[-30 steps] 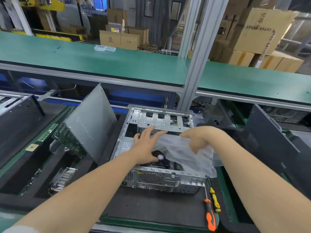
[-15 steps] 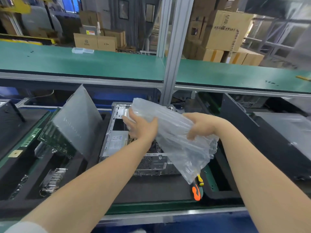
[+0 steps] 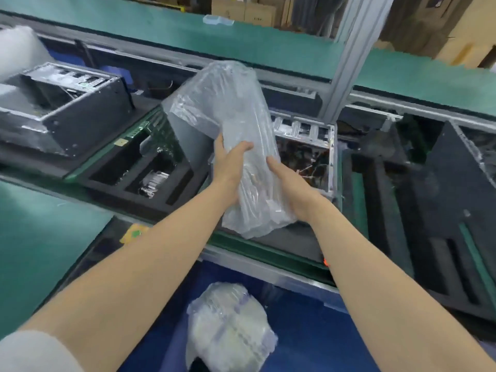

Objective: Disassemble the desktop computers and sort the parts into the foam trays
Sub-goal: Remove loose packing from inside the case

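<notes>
Both hands hold a clear inflated air-cushion bag point(image 3: 236, 124) in the air above the open desktop case point(image 3: 306, 157). My left hand point(image 3: 228, 167) grips the bag's left side, thumb across its front. My right hand point(image 3: 290, 189) grips its lower right side, fingers curled under it. The case lies on its side with wires and boards showing inside. Left of it sits a black foam tray point(image 3: 112, 170) with a metal part in one slot and a grey side panel point(image 3: 188, 135) leaning in it.
A second computer case point(image 3: 61, 108) lies at the far left. Black foam trays point(image 3: 429, 210) fill the right. Another crumpled air-cushion bag point(image 3: 228, 328) lies in a blue bin below the bench edge. A vertical aluminium post point(image 3: 349, 60) stands behind the case.
The bag has been lifted out of the case and turned more upright, closer to me. My view has tilted down and left, showing the blue bin.
</notes>
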Motion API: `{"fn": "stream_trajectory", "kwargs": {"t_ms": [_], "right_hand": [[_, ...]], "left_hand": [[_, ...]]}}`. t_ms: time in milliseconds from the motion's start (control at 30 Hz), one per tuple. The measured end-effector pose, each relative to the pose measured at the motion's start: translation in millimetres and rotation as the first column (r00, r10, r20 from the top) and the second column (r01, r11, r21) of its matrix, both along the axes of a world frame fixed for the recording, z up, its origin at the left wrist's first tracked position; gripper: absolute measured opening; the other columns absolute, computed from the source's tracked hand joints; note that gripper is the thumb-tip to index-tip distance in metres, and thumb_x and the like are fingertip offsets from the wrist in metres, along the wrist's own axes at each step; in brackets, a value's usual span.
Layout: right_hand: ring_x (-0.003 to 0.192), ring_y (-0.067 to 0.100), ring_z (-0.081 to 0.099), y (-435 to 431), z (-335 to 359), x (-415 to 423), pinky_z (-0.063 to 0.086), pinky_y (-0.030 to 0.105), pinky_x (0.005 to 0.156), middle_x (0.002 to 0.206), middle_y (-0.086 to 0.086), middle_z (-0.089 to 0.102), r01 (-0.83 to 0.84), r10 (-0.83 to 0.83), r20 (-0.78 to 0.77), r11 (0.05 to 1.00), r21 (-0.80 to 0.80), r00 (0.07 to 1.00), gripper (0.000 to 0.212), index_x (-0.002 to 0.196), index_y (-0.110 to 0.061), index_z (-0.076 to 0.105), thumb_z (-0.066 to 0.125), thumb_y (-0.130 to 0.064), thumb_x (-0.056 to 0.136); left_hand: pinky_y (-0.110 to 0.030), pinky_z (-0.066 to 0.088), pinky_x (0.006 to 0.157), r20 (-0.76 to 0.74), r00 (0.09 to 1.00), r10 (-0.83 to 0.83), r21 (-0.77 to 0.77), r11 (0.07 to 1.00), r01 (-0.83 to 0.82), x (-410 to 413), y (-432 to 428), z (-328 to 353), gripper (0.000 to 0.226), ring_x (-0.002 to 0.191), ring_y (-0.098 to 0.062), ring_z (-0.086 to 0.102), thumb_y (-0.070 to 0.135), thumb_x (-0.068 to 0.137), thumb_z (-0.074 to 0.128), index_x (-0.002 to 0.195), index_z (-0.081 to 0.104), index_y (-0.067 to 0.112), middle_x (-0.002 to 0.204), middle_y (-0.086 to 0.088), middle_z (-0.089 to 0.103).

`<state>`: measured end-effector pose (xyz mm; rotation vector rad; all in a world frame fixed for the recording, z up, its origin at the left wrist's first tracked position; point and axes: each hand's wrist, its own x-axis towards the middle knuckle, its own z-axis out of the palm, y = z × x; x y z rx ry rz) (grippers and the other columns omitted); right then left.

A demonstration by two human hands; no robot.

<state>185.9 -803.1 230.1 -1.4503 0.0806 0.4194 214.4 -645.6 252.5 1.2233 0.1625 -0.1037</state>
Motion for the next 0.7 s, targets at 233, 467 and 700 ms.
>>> {"fn": "stream_trajectory", "kwargs": {"t_ms": [233,467,700], "right_hand": [[0.129,0.037,0.061,124.1,-69.0,-40.3,0.049,0.055,0.107,0.144,0.017,0.059,-0.233,0.256,-0.096,0.951,0.203,0.962,0.053,0.149,-0.015,0.047,0.064,-0.032,0.102],[0.124,0.032,0.065,271.7,-127.7,-95.4,0.053,0.055,0.103,0.139,0.010,0.064,-0.400,0.475,-0.247,0.867,0.298,0.844,0.058,0.146,-0.024,0.041,0.072,-0.029,0.097],[0.129,0.030,0.062,427.1,-168.9,-162.6,0.050,0.054,0.107,0.143,0.010,0.062,-0.654,0.681,-0.305,0.729,0.201,0.665,0.065,0.150,-0.020,0.044,0.058,-0.058,0.099]], "left_hand": [[-0.042,0.051,0.083,-0.145,0.940,0.310,0.154,0.945,-0.288,-103.3,126.2,-60.7,0.055,0.107,-0.022,0.058,0.027,0.069,0.058,0.121,0.040,0.022,0.118,-0.004,0.055],[-0.052,0.055,0.098,-0.229,0.832,0.505,0.261,0.856,-0.447,-218.4,249.9,-127.9,0.040,0.102,-0.014,0.072,0.035,0.073,0.068,0.112,0.059,0.039,0.107,0.011,0.073],[-0.049,0.056,0.099,-0.344,0.707,0.618,0.293,0.786,-0.544,-319.8,371.9,-166.0,0.057,0.106,-0.016,0.070,0.022,0.071,0.070,0.124,0.059,0.039,0.113,0.010,0.073]]}}
